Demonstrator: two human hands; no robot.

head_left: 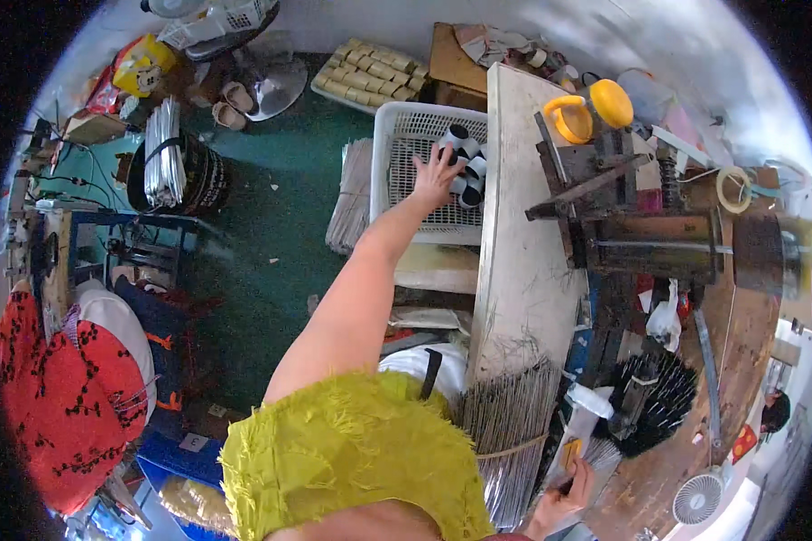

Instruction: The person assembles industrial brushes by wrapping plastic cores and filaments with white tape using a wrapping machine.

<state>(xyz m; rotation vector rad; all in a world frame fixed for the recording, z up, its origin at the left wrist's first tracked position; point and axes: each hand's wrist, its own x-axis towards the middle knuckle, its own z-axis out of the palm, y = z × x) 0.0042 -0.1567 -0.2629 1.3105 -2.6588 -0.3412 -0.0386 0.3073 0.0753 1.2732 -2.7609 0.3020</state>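
Left hand [436, 174] spread wide, holding nothing, reaching into white basket [397, 135] toward black-and-white rolls [465, 167]. Right hand [564, 496] low beside grey stick bundle [510, 433]; grip unclear.

Head view: worn on the person's head, looking steeply down, close over the white workbench [523, 270].
Shared: one view only.

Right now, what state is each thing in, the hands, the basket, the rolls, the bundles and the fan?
Left hand: open, fingers spread, reaching into the basket at the rolls.
Right hand: closed on a small yellow object.
White plastic basket: upright, holding a few rolls.
Black-and-white rolls: piled in the basket's right corner.
Stick bundle: tied with a band.
Small white fan: lying on the floor.
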